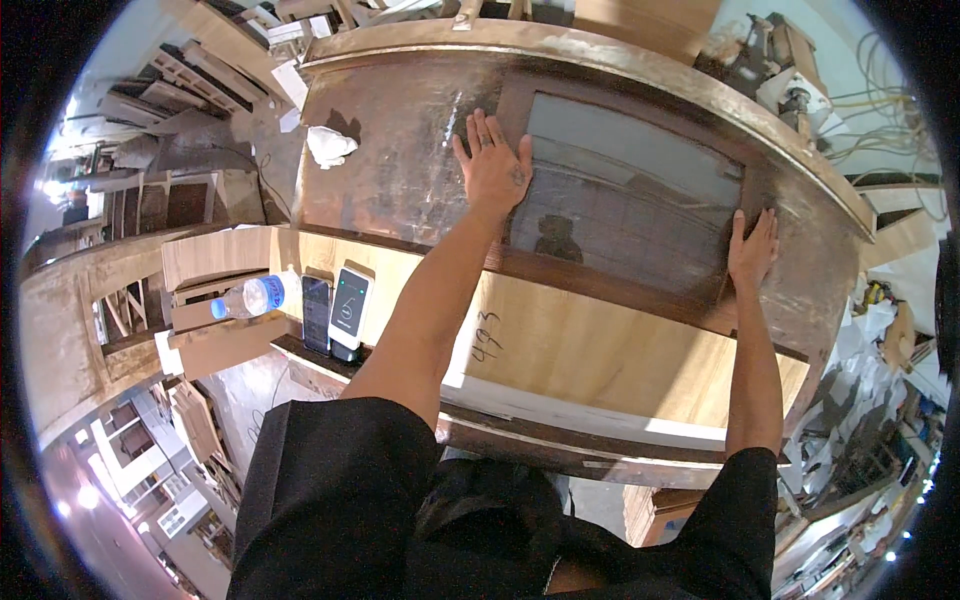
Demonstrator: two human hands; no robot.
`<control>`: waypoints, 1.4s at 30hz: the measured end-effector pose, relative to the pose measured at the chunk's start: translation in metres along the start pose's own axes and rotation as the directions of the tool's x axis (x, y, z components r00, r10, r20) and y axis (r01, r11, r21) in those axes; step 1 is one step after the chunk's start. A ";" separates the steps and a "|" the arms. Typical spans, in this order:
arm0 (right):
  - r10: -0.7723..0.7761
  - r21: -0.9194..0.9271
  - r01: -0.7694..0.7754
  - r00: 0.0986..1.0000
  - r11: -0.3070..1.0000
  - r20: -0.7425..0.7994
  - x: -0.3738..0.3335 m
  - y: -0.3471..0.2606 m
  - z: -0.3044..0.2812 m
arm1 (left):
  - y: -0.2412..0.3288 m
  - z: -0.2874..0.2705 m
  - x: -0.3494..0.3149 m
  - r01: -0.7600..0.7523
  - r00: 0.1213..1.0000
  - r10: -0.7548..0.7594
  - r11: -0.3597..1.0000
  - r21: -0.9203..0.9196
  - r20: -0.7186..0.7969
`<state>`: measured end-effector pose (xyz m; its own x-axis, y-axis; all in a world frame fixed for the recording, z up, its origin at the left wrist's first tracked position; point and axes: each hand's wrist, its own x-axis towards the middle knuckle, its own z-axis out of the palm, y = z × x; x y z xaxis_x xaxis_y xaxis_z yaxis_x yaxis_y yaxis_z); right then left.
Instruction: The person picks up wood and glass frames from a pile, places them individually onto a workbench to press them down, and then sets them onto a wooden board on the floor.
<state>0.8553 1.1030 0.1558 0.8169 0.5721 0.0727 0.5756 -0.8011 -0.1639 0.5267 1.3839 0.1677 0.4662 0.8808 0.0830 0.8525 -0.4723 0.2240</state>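
A dark brown wooden frame with a glass pane (pixel 630 185), like a cabinet door, lies flat on the worn brown workbench (pixel 390 150). My left hand (pixel 495 170) rests with fingers stretched out at the frame's left side, partly on the bench top. On the opposite side, my right hand (pixel 755 250) lies along the frame's right edge, fingers extended. Neither hand grips anything. A pale wooden board (pixel 600 345) with handwriting on it runs along the near side of the frame, under my left forearm.
A crumpled white cloth (pixel 331 147) lies on the bench's far left. Near my left arm are a plastic bottle (pixel 255 296), a dark phone (pixel 317 313) and a white device with a lit screen (pixel 350 305). A raised curved rail (pixel 600 50) borders the bench's far side.
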 end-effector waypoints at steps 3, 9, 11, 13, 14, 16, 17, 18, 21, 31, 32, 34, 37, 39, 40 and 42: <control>-0.022 -0.003 0.022 1.000 1.000 0.006 -0.002 -0.002 -0.002 | -0.004 0.006 -0.001 -0.029 0.996 0.034 0.998 0.062 -0.082; 0.038 -0.080 -0.042 0.998 0.996 -0.046 0.004 -0.002 0.005 | -0.002 0.009 0.001 -0.018 0.996 0.021 0.999 0.037 -0.086; -0.025 -0.087 0.020 0.998 0.996 -0.051 0.006 0.009 0.017 | -0.007 0.015 0.002 -0.012 0.997 0.017 0.998 0.056 -0.082; 0.000 -0.024 0.000 1.000 1.000 -0.005 0.001 -0.002 0.005 | -0.010 0.023 0.002 -0.007 0.997 0.011 0.999 0.054 -0.078; 0.007 -0.043 -0.007 1.000 0.999 -0.006 -0.001 -0.002 0.002 | -0.008 0.020 0.002 -0.008 0.998 0.013 0.998 0.059 -0.069; 0.009 0.020 -0.009 1.000 1.000 -0.004 -0.005 -0.001 -0.002 | -0.006 0.018 0.001 -0.033 0.995 0.035 0.999 0.024 -0.089; 0.015 0.009 -0.015 1.000 1.000 -0.001 -0.005 0.000 -0.002 | -0.005 0.018 0.001 -0.035 0.996 0.037 0.999 0.015 -0.080; 0.002 0.016 -0.002 1.000 1.000 -0.016 -0.004 0.001 -0.003 | -0.003 0.018 0.002 -0.042 0.995 0.044 0.999 0.026 -0.091; -0.019 0.034 0.020 0.999 0.999 -0.042 -0.003 0.006 -0.002 | -0.004 0.018 0.000 -0.117 0.980 0.121 0.993 0.034 -0.158; -0.044 -0.007 0.044 0.950 0.999 -0.309 0.010 0.041 0.029 | 0.003 0.024 0.010 -0.098 0.994 0.100 0.994 0.046 -0.038; 0.067 -0.073 -0.073 0.994 0.995 -0.082 0.005 0.005 0.018 | -0.015 0.026 0.004 -0.043 0.997 0.045 0.999 0.029 -0.070; -0.017 0.141 0.032 0.994 0.989 -0.103 0.011 0.033 0.018 | 0.004 0.019 0.010 -0.036 0.998 0.039 0.997 0.071 -0.045; -0.028 -0.048 0.026 0.999 0.999 -0.033 0.005 0.004 0.016 | -0.015 0.011 -0.006 0.034 0.995 -0.031 0.999 0.028 -0.090; -0.034 -0.034 0.033 0.999 0.999 -0.010 0.015 0.025 0.021 | -0.010 0.001 -0.004 -0.063 0.994 0.040 0.973 0.222 0.104; -0.048 -0.009 0.048 0.999 0.999 0.002 0.012 0.022 0.022 | -0.010 0.004 -0.001 -0.046 0.995 0.022 0.967 0.249 0.100; -0.045 -0.005 0.045 0.999 0.999 -0.019 0.010 0.020 0.018 | -0.007 0.013 0.002 0.037 0.999 -0.037 0.999 -0.014 0.019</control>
<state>0.8743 1.0955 0.1355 0.7905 0.6045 0.0985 0.6122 -0.7752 -0.1558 0.5246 1.3882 0.1538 0.4389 0.8967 0.0567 0.8656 -0.4389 0.2409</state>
